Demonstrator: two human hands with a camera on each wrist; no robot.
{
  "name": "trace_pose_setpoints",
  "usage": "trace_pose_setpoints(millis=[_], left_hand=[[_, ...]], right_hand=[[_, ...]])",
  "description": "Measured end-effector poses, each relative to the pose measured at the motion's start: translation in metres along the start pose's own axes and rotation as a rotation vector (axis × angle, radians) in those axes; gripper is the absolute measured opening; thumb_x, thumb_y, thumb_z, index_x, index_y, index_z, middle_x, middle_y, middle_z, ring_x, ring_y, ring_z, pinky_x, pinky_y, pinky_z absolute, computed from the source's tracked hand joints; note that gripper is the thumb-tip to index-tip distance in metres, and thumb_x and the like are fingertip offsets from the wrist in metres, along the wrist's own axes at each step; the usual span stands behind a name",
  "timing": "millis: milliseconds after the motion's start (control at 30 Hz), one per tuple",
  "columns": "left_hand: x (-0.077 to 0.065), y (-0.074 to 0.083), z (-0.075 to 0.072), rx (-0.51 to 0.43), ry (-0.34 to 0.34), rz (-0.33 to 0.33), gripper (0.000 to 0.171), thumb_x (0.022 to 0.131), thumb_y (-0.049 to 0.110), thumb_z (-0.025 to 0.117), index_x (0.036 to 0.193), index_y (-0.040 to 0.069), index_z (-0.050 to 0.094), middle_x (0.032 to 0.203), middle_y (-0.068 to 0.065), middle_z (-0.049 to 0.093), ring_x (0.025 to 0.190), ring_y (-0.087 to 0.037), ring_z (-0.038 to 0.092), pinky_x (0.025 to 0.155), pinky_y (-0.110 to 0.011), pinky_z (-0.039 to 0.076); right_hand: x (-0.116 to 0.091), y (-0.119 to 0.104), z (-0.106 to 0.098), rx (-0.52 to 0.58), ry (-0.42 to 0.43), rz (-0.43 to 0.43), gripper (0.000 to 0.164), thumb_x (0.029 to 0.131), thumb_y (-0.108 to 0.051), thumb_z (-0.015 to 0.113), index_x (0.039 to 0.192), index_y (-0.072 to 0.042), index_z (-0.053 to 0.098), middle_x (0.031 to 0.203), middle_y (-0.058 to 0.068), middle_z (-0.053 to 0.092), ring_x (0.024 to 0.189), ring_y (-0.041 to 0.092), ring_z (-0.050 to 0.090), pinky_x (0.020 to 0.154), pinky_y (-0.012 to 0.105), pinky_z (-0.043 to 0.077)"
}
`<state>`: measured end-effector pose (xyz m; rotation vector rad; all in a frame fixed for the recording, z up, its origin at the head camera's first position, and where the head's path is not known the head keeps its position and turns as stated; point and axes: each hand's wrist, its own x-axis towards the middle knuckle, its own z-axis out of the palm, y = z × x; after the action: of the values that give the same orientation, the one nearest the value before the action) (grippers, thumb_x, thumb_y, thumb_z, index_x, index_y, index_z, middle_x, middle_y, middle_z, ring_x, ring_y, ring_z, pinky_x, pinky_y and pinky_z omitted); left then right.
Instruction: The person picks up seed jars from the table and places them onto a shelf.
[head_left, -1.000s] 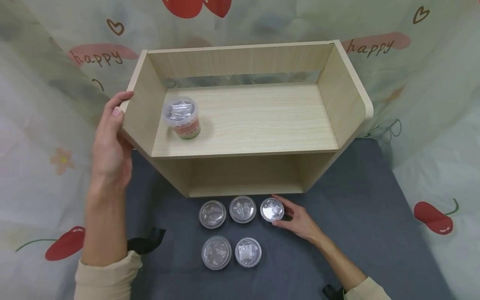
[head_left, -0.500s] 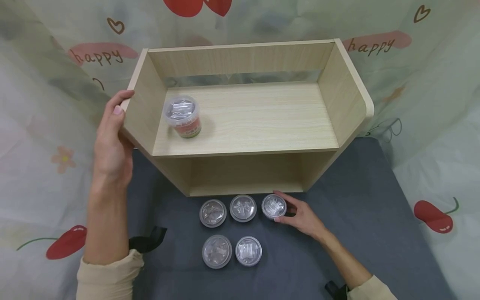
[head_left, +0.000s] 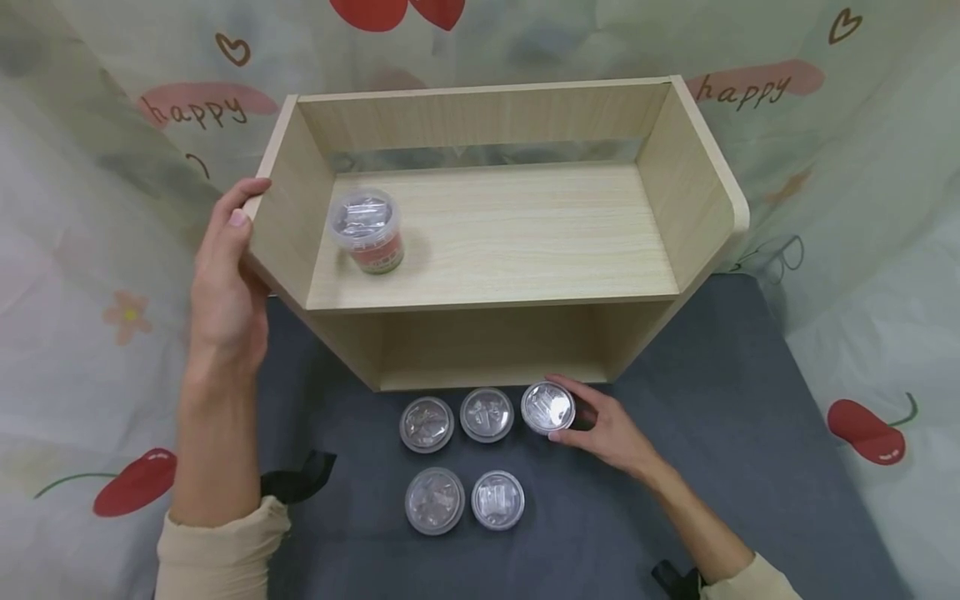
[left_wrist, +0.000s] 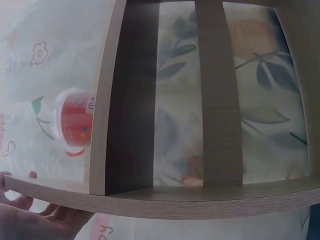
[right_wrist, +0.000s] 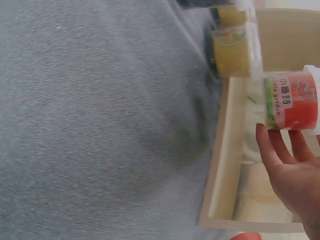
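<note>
My left hand grips the left side panel of a pale wooden two-tier shelf, thumb at the front edge. A lidded plastic cup with a red label stands on the upper tier near that panel. At the front right of the shelf, my right hand holds another lidded cup between thumb and fingers. The right wrist view shows this cup's red tomato label and the fingers around its side, with the cup raised off the grey cloth.
Several lidded cups stand in two rows on the grey cloth before the shelf; yellow contents show in one nearby cup. The shelf's lower tier opens toward them. A patterned curtain hangs behind and at both sides.
My right hand has lifted its cup from the cloth and moved it slightly up toward the shelf. My left hand keeps its grip on the side panel.
</note>
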<state>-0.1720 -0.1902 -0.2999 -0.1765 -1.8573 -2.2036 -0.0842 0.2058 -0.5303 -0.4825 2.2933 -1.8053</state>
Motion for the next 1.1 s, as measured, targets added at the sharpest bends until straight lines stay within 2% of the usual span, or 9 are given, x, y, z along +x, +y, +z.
trace_pose_setpoints(millis=[233,467,867,1100], left_hand=[[0.001,0.001,0.001,-0.021,0.007,-0.002,0.037,0.104,0.025,0.039,0.134,0.016,0.058,0.134,-0.009,0.045,0.115,-0.027,0.044,0.093,-0.044,0.029],[0.002,0.002,0.003,-0.032,0.01,-0.002,0.037,0.104,0.021,0.037,0.135,0.015,0.057,0.135,-0.01,0.045,0.114,-0.027,0.045,0.092,-0.043,0.03],[0.001,0.004,0.003,-0.045,0.006,-0.018,0.037,0.105,0.02,0.037,0.134,0.014,0.058,0.135,-0.009,0.044,0.117,-0.026,0.043,0.094,-0.043,0.027],[0.001,0.004,0.003,-0.032,-0.001,-0.021,0.036,0.105,0.023,0.037,0.134,0.015,0.057,0.136,-0.009,0.043,0.118,-0.026,0.042,0.095,-0.044,0.027]], right_hand=[[0.001,-0.023,-0.003,-0.016,0.009,-0.084,0.075,0.08,-0.001,0.081,0.146,-0.007,0.048,0.145,0.016,0.051,0.127,0.013,0.053,0.096,0.025,0.048],[0.0,-0.048,-0.005,-0.075,0.004,-0.109,0.074,0.082,-0.004,0.081,0.147,-0.016,0.048,0.146,0.007,0.051,0.127,0.015,0.052,0.097,0.026,0.047],[0.006,-0.082,-0.013,-0.131,-0.049,-0.167,0.076,0.081,-0.007,0.082,0.148,-0.015,0.047,0.146,0.001,0.051,0.128,0.018,0.052,0.1,0.029,0.046],[0.009,-0.105,-0.015,-0.179,-0.105,-0.182,0.076,0.082,-0.013,0.083,0.148,-0.022,0.046,0.144,0.0,0.052,0.124,0.017,0.054,0.1,0.027,0.046]])
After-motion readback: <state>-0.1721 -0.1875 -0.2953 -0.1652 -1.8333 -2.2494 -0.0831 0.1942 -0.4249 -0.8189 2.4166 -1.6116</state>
